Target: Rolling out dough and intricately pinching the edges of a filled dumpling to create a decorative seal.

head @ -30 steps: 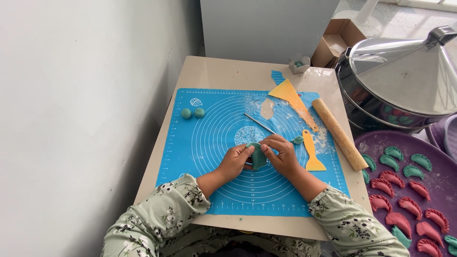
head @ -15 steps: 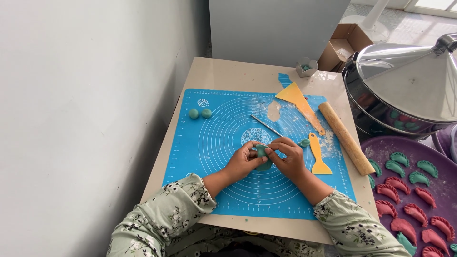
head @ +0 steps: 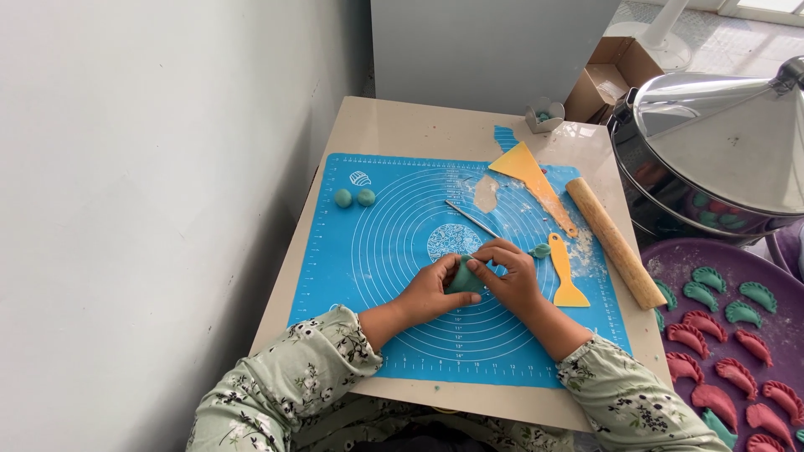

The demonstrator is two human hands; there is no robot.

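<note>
A folded piece of green dough point(head: 463, 278) sits between both hands over the middle of a blue silicone mat point(head: 377, 243). My left hand point(head: 429, 292) cups it from the left and below. My right hand point(head: 508, 276) pinches its upper right edge with thumb and fingers. Two small green dough balls point(head: 355, 197) lie on the mat's upper left. A small green dough lump point(head: 541, 250) rests just right of my right hand. A thin metal stick point(head: 471, 218) lies above the hands.
A yellow scraper point(head: 566, 271), an orange triangular scraper point(head: 536, 180) and a wooden rolling pin point(head: 614, 242) lie at the mat's right. A purple tray point(head: 670, 268) of green and red dumplings stands lower right, a steel steamer point(head: 720, 159) behind it. A wall runs along the left.
The hands stay together on the green dough, with the fingers shifting along its edge. The camera view has drifted slightly; nothing else on the table moved.
</note>
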